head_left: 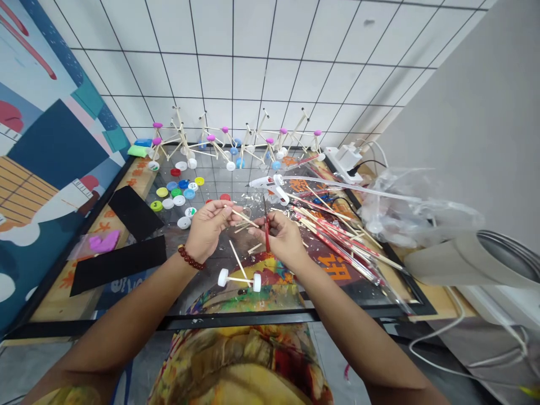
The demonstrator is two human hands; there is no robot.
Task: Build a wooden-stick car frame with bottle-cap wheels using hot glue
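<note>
My left hand [213, 225], with a beaded bracelet at the wrist, pinches one end of a thin wooden stick [244, 216]. The stick slants down to the right, and its far end reaches the fingertips of my right hand [284, 236]. That hand is closed around red-handled scissors [267, 233], seen nearly edge-on with the dark blades pointing away from me. Below both hands, a small wheeled piece [238, 278] lies on the table: two white bottle caps joined by a stick, with another stick rising from it. Short stick offcuts [254, 248] lie nearby.
Several stick-and-cap models [215, 146] stand along the tiled wall. Coloured bottle caps [178, 199] lie left of centre, near black strips [122, 264]. A white glue gun [270, 185] lies beyond my hands. Bundled sticks [337, 236], a plastic bag [396, 208] and cables occupy the right.
</note>
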